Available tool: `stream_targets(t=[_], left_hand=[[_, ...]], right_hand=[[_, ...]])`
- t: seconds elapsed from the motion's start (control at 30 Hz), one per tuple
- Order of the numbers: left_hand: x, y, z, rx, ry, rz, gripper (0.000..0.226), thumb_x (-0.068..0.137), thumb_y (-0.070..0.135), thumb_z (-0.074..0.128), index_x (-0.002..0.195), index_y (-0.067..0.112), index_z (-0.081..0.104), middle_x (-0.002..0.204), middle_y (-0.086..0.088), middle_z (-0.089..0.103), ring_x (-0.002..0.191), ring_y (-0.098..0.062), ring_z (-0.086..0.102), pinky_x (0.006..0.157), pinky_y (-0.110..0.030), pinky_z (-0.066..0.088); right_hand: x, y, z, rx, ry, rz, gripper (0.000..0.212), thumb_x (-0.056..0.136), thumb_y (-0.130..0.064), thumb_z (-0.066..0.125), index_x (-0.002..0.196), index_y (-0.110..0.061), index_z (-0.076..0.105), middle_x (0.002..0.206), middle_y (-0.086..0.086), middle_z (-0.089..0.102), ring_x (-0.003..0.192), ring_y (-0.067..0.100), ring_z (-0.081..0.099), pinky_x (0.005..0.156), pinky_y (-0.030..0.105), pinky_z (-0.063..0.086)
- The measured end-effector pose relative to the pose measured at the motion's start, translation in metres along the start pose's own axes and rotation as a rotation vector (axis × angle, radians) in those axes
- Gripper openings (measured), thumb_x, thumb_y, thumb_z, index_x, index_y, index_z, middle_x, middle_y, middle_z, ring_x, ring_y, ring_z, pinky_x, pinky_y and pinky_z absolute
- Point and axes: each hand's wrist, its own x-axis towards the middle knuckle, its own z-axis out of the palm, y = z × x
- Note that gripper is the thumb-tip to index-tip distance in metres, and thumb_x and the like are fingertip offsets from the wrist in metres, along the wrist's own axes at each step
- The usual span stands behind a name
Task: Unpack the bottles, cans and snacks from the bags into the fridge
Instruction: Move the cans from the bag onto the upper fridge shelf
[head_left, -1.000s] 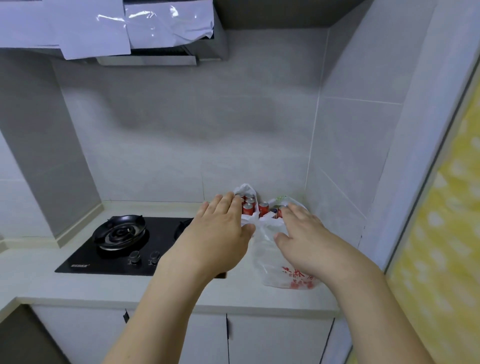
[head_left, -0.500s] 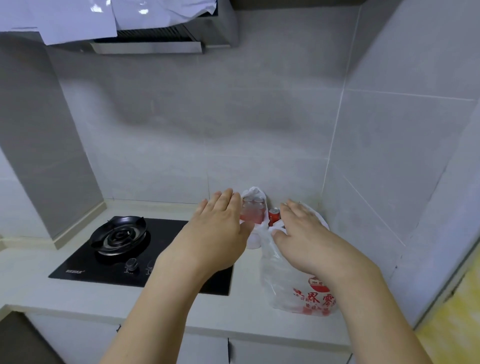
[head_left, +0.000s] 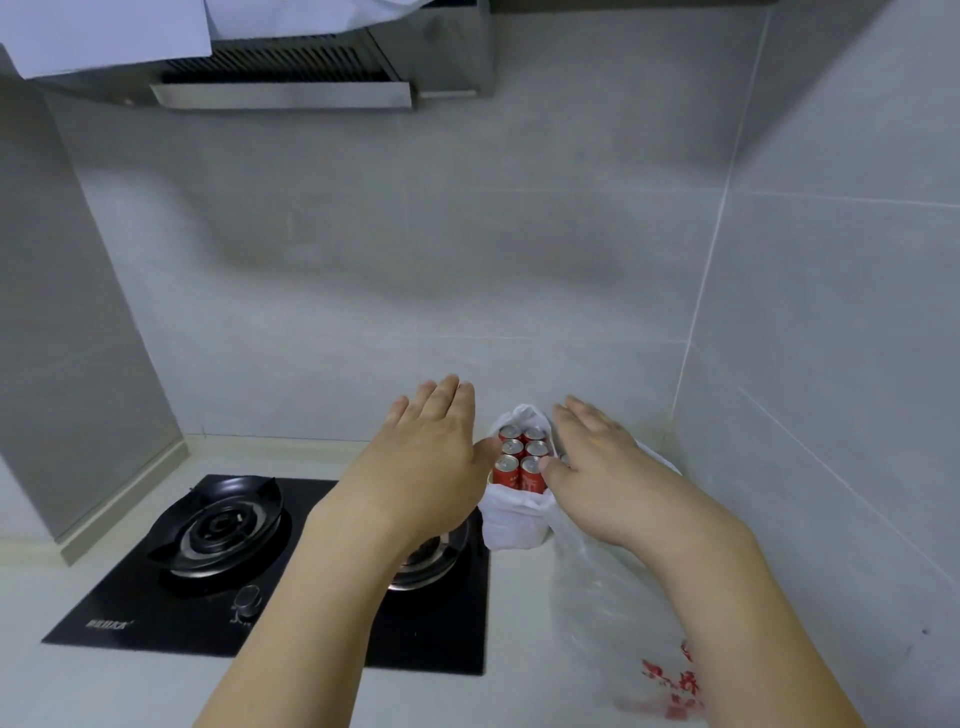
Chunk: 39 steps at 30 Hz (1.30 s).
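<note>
Between open hands (head_left: 426, 457) — 6 cans (head_left: 519, 457)

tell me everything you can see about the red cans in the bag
Six red cans with silver tops stand upright in two rows of three, packed side by side inside a white plastic bag on the pale countertop, right of the black gas hob. The bag's mouth is spread open around them. The left hand and right hand flank the cans, fingers straight; the right thumb seems to touch the nearest can.
</note>
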Motion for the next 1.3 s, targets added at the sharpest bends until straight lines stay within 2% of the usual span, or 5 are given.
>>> stream_targets(t=[0.33,0.93,1.03,1.17,1.3], left_hand=[[0.065,-0.032,0.025,-0.040,-0.080,0.010,0.065,0.105,0.044,0.021,0.156,0.014,-0.005,0.164,-0.002,-0.011,0.150,-0.017,-0.013,0.121,-0.034,-0.006],[0.213,-0.046,0.086,-0.138,-0.033,0.022,0.061,0.106,0.038,0.028,0.156,0.014,0.004,0.165,0.000,0.002,0.151,-0.014,-0.002,0.119,-0.030,-0.002],[0.232,-0.052,0.109,-0.212,-0.077,-0.001,0.061,0.105,0.039,0.031,0.157,0.017,0.007,0.164,0.003,0.006,0.150,-0.013,0.003,0.119,-0.027,0.004],[0.257,-0.064,0.145,-0.278,-0.164,-0.021,0.063,0.103,0.040,0.037,0.157,0.022,0.009,0.164,0.005,0.011,0.149,-0.013,0.011,0.117,-0.027,0.014],[0.286,-0.078,0.181,-0.288,-0.224,-0.032,0.059,0.101,0.039,0.043,0.153,0.023,0.021,0.156,0.003,0.029,0.142,-0.019,0.028,0.111,-0.031,0.028]], right_hand=[[0.072,0.013,0.023,0.028,-0.045,0.041,0.058,0.104,-0.027,0.029,0.155,-0.013,0.006,0.163,0.001,-0.005,0.148,0.013,-0.006,0.116,0.025,-0.003],[0.211,0.111,0.059,0.052,-0.115,0.079,0.059,0.103,-0.027,0.030,0.155,-0.013,0.005,0.163,0.002,-0.003,0.149,0.013,-0.003,0.117,0.027,0.000],[0.233,0.127,0.082,0.075,-0.139,0.104,0.058,0.101,-0.028,0.032,0.154,-0.014,0.012,0.162,0.000,0.004,0.148,0.015,0.005,0.117,0.029,0.008],[0.261,0.139,0.119,0.122,-0.179,0.133,0.050,0.098,-0.028,0.037,0.145,-0.016,0.030,0.154,0.001,0.027,0.139,0.021,0.030,0.108,0.034,0.029],[0.289,0.155,0.153,0.149,-0.213,0.187,0.041,0.094,-0.034,0.042,0.134,-0.022,0.041,0.141,0.003,0.043,0.129,0.026,0.041,0.103,0.041,0.038]])
